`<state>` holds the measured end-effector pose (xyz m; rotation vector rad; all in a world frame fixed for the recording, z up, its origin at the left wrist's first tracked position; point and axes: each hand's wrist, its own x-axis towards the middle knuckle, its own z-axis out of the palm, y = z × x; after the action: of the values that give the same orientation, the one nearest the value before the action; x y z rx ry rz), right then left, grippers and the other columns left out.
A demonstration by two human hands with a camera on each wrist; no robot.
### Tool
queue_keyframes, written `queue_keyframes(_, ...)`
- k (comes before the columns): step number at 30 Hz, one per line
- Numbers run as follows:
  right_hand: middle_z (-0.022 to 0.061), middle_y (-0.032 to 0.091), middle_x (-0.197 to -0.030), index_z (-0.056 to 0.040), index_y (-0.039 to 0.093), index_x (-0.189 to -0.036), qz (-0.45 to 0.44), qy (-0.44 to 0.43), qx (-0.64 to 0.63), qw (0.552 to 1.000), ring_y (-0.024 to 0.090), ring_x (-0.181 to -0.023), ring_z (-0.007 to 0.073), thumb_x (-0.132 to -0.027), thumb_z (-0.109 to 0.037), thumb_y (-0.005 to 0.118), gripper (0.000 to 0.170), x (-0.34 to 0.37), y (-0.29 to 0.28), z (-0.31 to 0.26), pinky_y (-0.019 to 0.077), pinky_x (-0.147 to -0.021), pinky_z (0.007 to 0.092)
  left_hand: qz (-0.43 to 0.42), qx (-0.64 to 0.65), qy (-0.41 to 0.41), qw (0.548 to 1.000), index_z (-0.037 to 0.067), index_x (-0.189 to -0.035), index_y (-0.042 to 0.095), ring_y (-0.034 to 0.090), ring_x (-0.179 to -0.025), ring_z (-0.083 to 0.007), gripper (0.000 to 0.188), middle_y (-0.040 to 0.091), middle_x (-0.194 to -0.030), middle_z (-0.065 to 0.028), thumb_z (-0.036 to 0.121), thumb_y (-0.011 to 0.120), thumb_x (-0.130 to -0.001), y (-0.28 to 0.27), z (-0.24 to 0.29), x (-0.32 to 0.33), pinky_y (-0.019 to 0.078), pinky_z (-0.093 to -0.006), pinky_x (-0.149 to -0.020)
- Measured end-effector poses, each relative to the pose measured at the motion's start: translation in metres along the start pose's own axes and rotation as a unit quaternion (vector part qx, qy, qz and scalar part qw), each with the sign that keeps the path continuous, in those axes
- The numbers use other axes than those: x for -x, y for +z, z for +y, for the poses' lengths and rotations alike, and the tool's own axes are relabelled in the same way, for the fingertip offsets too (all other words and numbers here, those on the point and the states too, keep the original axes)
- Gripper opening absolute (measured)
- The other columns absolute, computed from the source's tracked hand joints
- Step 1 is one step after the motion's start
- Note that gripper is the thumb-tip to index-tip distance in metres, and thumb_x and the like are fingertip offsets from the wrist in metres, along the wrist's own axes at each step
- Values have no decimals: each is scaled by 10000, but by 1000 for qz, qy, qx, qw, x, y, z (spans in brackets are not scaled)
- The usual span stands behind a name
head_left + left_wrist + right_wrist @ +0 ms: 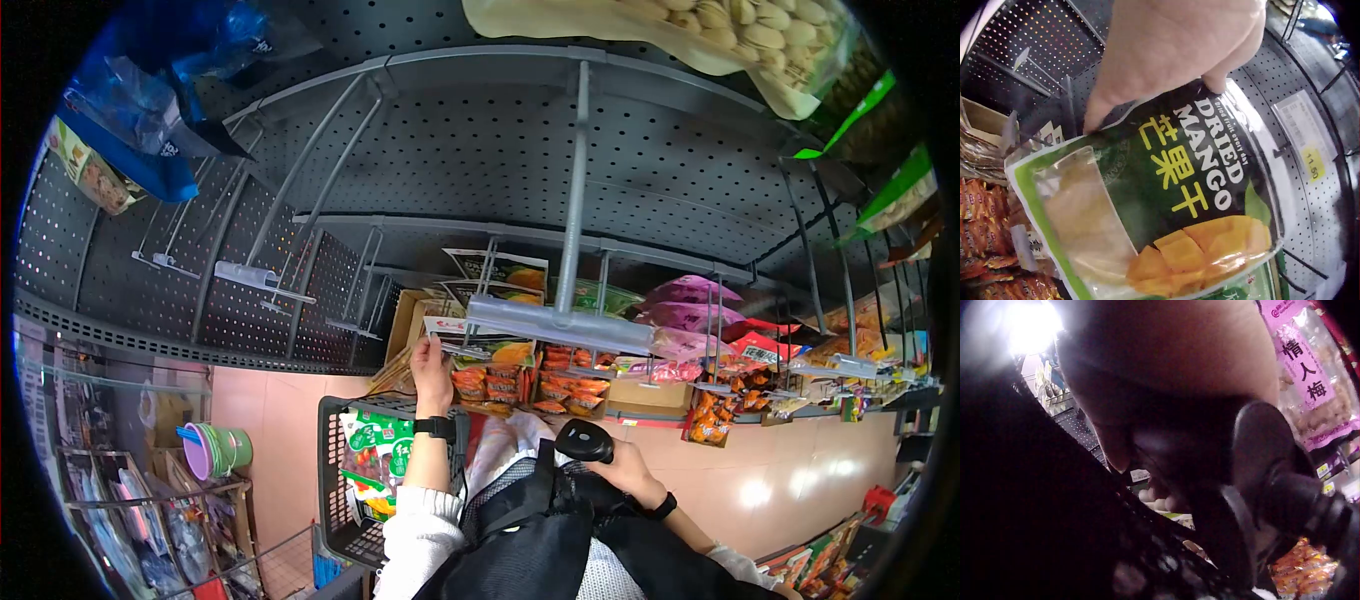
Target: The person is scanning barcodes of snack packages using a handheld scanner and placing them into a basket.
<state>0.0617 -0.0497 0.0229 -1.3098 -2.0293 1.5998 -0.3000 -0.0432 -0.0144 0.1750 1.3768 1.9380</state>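
Observation:
My left hand (432,378) reaches up to the hanging goods and pinches the top edge of a bag of dried mango (1179,169). In the left wrist view the bag faces the camera, dark green with a mango picture and a see-through window; the thumb (1099,112) is at its top edge. More dried fruit bags (520,272) hang right behind it. Close to my body, my right hand (632,472) grips a black rounded device (585,440). The right wrist view shows this device dark, and much of the right hand's grip is hidden.
Long metal hooks (575,190) with clear label holders stick out from the black pegboard (680,180). A shopping basket (335,480) holding green bags (375,445) is at my left side. Orange snack packs (487,385) and pink bags (690,300) fill the lower shelf.

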Motion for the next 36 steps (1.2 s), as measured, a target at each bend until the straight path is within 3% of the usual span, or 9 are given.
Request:
queue_keyframes(8,201,633,-883,-19,604,-998,-44,23,34,998,626,-840,323,-708,-279,694,400,-3,4,-14,496,-728,356,28,-26,49,998,50,-877,546,510,-738,-54,113,564,-814,15,162,543,-895,9,-19,-18,416,-200,-680)
queue_keyframes(12,192,637,-919,-12,566,-1065,-77,9,27,997,621,-893,306,-704,-230,697,441,-6,17,-7,491,-750,340,31,-88,75,993,20,-1111,541,535,-864,-78,263,586,-951,-13,163,547,-891,35,15,3,426,-216,-767)
queue_keyframes(16,142,660,-832,0,605,-978,-61,99,95,989,648,-770,225,-700,-154,704,333,-13,39,-24,493,-677,308,19,-111,107,988,-20,-1170,481,551,-1007,-158,297,578,-1109,-100,109,500,-903,-44,19,37,410,-260,-897)
queue_keyframes(18,50,608,-614,2,640,-791,-45,86,85,992,566,-529,111,-720,-155,697,181,-12,55,-31,450,-517,271,110,-136,114,978,-7,-1122,508,566,-959,-136,247,595,-1067,-106,68,508,-887,-96,33,72,444,-251,-839)
queue_keyframes(24,25,594,-629,11,622,-796,-113,80,83,987,549,-534,102,-758,-148,673,171,-11,99,-23,420,-499,256,544,-222,196,785,-21,-1061,498,584,-840,-197,231,584,-928,-113,-10,491,-830,-316,-12,156,471,-292,-765)
queue_keyframes(26,33,616,-731,1,604,-924,-151,123,89,977,562,-598,104,-745,-85,671,210,-12,115,-45,438,-553,259,606,-230,77,758,-45,-1053,489,586,-852,-213,247,578,-934,-130,5,501,-811,-377,-31,181,470,-303,-771)
queue_keyframes(28,16,590,-609,16,633,-757,-127,94,88,984,533,-529,90,-741,-134,688,161,-6,149,-109,423,-507,247,647,-123,-11,752,-95,-1060,471,586,-884,-282,322,573,-956,-200,69,528,-790,-458,-106,196,457,-325,-802)
queue_keyframes(31,18,601,-629,21,633,-780,-156,123,99,975,532,-540,85,-730,-129,696,170,-9,171,-104,423,-517,248,625,-175,-238,723,-112,-1153,428,535,-1012,-370,482,544,-1068,-281,187,547,-793,-481,-98,212,430,-365,-853)
queue_keyframes(36,16,616,-665,14,637,-829,-195,85,197,957,535,-573,82,-714,-110,701,180,-10,191,-93,432,-556,247,598,-103,-275,746,-110,-1231,354,468,-1114,-378,569,464,-1193,-297,251,530,-828,-486,-113,211,376,-378,-939)
